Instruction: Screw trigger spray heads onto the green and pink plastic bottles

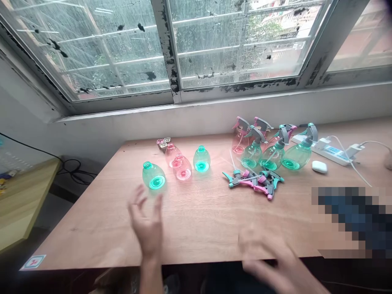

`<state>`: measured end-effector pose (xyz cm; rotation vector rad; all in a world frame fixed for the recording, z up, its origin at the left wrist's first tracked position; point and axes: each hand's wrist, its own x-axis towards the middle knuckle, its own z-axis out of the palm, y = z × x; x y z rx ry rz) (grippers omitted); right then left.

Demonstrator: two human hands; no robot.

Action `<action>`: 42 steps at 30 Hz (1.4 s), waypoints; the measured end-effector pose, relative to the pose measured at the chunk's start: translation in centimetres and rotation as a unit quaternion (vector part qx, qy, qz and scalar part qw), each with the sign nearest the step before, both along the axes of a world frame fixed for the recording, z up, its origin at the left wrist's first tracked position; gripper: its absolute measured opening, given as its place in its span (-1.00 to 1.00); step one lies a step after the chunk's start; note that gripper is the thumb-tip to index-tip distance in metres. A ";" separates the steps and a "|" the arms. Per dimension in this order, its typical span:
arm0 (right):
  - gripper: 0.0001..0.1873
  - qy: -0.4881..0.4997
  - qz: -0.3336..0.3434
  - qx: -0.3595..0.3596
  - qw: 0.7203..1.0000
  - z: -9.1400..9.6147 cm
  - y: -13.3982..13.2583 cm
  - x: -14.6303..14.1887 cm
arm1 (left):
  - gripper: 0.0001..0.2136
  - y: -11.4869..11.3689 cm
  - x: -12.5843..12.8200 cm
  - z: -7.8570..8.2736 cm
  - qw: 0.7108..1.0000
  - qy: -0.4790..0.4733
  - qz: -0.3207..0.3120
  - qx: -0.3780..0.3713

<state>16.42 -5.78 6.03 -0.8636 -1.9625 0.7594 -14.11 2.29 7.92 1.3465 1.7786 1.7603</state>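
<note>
My left hand (146, 222) hovers over the wooden table (196, 220), fingers spread and empty, just in front of a green capless bottle (153, 176). My right hand (269, 257) is blurred near the table's front edge; its fingers look extended and hold nothing. Further back stand two pink capless bottles (181, 166) and another green one (201, 159). A heap of loose spray heads (255, 180) in teal, pink and grey lies right of centre. Behind them stand several assembled spray bottles (269, 151), green and pink.
A white power strip (332, 150) with cables lies at the back right, a small white case (319, 166) in front of it. A blurred-out patch covers the right edge. Small boxes (163, 143) sit behind the pink bottles. A window runs behind; another desk (21, 196) stands left.
</note>
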 end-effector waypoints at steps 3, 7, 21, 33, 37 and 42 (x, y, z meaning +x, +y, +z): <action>-0.68 -0.100 -0.284 0.060 0.952 -2.7 6.3 3.5 | -0.08 4.2 -4.9 2.4 0.997 0.037 0.070 -0.005; -0.34 -0.112 -0.404 0.067 0.905 -6.1 10.2 8.2 | 0.07 8.6 -7.4 2.6 0.996 0.036 0.028 -0.081; -0.50 -0.165 -0.436 -0.067 0.882 -6.4 16.1 15.0 | -0.24 -2.7 1.9 -6.2 0.987 -0.023 -0.094 -0.128; -0.69 0.013 -0.426 -0.169 0.889 -6.4 15.1 16.3 | -0.31 -3.2 10.5 -7.8 0.973 0.024 -0.208 -0.102; -0.40 0.200 -0.482 -0.108 0.846 -5.5 10.5 15.2 | -0.30 -3.3 10.7 -7.6 0.973 0.009 -0.205 -0.104; -0.49 0.343 -0.471 -0.076 0.809 -4.7 6.1 10.8 | -0.39 -3.8 10.4 -7.5 0.973 -0.042 -0.195 -0.115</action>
